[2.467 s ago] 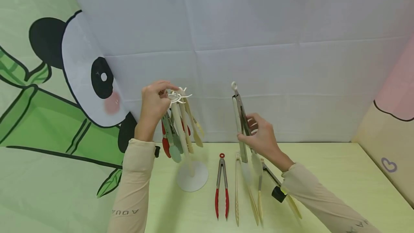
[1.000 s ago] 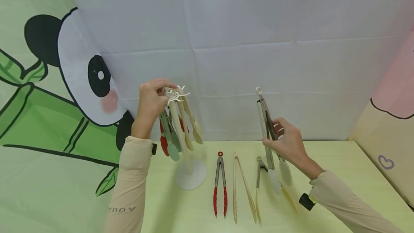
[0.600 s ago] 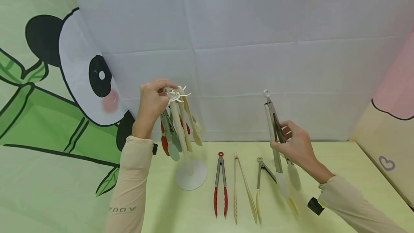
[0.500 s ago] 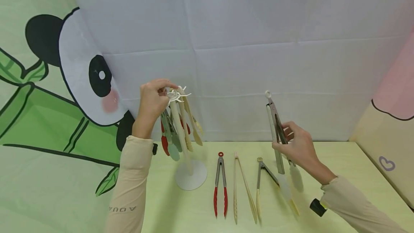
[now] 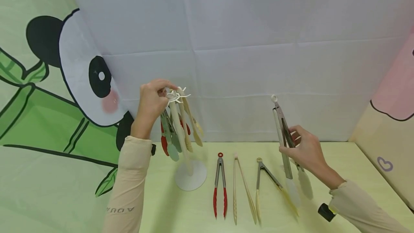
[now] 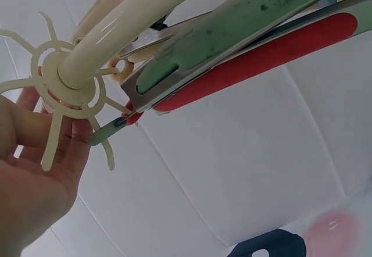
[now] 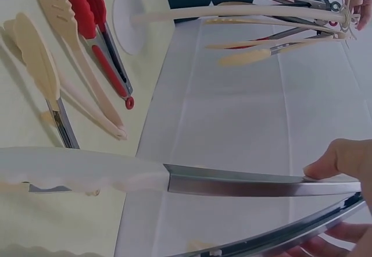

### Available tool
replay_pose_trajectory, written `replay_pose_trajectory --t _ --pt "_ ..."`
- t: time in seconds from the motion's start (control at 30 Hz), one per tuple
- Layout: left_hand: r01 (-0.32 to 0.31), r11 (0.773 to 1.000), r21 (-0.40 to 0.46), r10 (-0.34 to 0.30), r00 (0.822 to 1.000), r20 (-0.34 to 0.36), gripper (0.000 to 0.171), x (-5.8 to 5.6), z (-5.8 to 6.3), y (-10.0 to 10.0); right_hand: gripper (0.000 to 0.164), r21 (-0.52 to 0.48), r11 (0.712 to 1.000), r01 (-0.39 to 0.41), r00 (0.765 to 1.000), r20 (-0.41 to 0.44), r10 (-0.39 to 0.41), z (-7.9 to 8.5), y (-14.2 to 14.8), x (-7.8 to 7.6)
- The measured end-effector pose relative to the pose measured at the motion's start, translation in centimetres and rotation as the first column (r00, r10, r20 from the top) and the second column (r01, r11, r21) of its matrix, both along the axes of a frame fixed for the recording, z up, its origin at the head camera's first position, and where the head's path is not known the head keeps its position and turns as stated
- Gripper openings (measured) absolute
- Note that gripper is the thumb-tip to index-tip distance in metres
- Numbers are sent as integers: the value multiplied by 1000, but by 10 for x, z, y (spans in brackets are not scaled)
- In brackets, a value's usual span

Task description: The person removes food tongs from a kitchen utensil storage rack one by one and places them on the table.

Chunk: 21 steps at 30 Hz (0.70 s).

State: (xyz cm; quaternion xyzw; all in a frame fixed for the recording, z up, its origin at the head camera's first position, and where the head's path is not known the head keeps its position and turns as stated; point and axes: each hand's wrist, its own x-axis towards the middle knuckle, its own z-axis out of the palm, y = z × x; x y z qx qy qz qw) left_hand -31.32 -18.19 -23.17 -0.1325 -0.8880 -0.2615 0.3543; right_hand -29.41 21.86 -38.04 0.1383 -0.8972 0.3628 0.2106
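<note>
My left hand grips the hooked ring at the top of a cream utensil stand. In the left wrist view, the fingers curl behind the ring's hooks. Green tongs, red tongs and beige ones hang from it. On the right, my right hand holds metal tongs with pale translucent tips, upright and spread, ring end up. Its thumb presses one arm and the fingers lie along the other. The tips overlap the table's right side in the head view.
Red-tipped tongs, slim beige tongs and yellow-tipped metal tongs lie in a row on the pale table, between the stand and my right hand. A white cloth wall rises behind; a panda-print cloth borders the left.
My right hand has carried the pale-tipped tongs rightward and slightly lower, past the yellow-tipped tongs, which now show more fully. My left hand has stayed on the stand's top.
</note>
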Motion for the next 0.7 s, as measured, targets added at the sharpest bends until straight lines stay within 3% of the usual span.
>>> replay_pose_trajectory --t 0.23,0.47,0.6,0.7 --pt "-34 999 -20 35 999 33 50 4 1 -1 42 9 1000 20 1000 2 -20 0 4 3" --pt "-48 999 22 49 998 -51 25 7 -2 4 42 30 998 46 999 12 -47 -1 6 8" --pt "-78 995 67 84 991 -101 17 9 -1 8 43 40 997 59 998 25 -60 -2 9 11" --pt "-114 989 97 124 987 -101 15 11 0 12 44 50 996 72 997 36 -74 -2 12 13"
